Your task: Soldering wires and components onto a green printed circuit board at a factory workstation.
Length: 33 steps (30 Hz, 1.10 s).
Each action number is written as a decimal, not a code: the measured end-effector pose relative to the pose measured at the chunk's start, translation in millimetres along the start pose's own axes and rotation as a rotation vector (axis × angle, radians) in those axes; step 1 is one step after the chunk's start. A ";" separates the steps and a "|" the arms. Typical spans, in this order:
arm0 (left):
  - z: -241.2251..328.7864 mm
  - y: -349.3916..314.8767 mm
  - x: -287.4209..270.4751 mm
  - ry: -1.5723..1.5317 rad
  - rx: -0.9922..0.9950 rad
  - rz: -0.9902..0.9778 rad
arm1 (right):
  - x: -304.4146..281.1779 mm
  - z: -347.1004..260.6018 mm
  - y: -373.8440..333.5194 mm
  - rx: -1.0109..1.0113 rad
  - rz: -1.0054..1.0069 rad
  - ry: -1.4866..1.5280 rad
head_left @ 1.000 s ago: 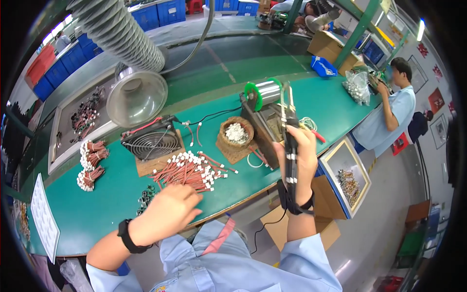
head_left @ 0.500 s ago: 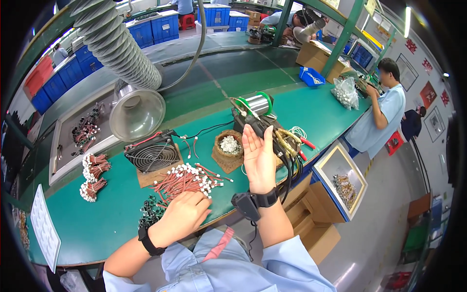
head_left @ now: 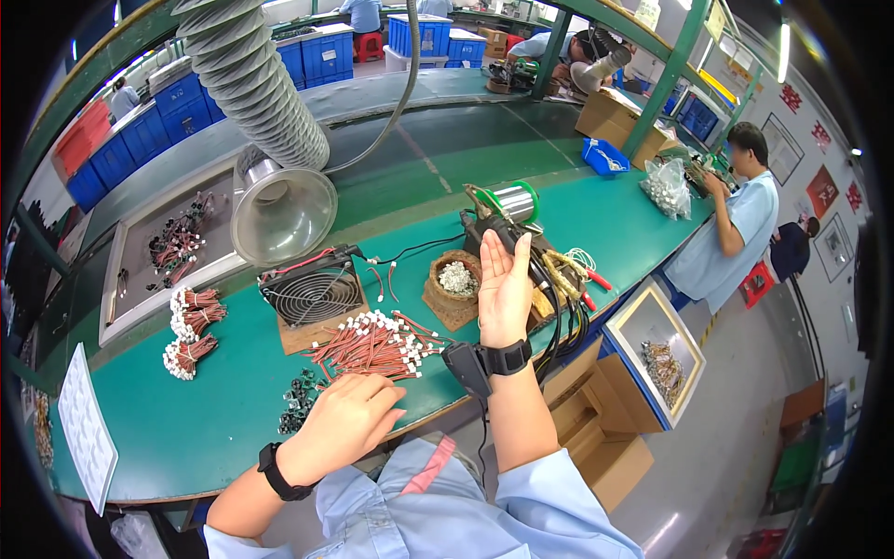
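My left hand [head_left: 352,412], palm down, hovers by the bench's near edge with its fingers loosely bent and a little apart. No object shows in it; its underside is hidden. Just beyond lie a heap of red-and-black cables with white connectors [head_left: 372,345] and a pile of small dark parts [head_left: 300,396]. My right hand [head_left: 505,291] is raised with the palm up and fingers stretched, holding nothing. Behind it, partly covered, stand soldering tools [head_left: 540,265] with a green-flanged spool of solder wire [head_left: 514,201]. A round brown pot of whitish bits [head_left: 453,281] sits left of that hand.
A black fan [head_left: 315,296] stands behind the cables, under a fume duct with a clear hood [head_left: 284,219]. Bundled cables [head_left: 194,312] and a white tray [head_left: 86,429] lie left. A framed tray [head_left: 684,321] and cardboard box [head_left: 596,419] flank the right edge; a co-worker [head_left: 731,219] stands beyond.
The view has shifted, so the bench and its things sit slightly farther right in the picture. Both hands keep nearly the same pose; the right remains raised palm up.
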<state>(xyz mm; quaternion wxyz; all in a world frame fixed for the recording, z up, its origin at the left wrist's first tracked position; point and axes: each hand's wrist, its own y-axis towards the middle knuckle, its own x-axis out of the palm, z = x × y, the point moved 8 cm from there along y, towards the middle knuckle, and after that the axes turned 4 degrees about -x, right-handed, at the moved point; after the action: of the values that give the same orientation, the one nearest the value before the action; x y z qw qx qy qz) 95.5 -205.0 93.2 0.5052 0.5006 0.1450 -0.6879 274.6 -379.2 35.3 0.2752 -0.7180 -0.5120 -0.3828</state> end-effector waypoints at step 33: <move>20.5 -55.6 -6.0 -0.193 -0.098 0.401 | 119.2 39.1 -180.2 -0.193 -0.915 -0.938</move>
<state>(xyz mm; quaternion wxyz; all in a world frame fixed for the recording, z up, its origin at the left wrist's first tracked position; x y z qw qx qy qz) 37.6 -191.3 90.5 0.6670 0.4260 0.0267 -0.6107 136.4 -227.5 113.3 -0.2330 -0.5400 -0.7944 -0.1518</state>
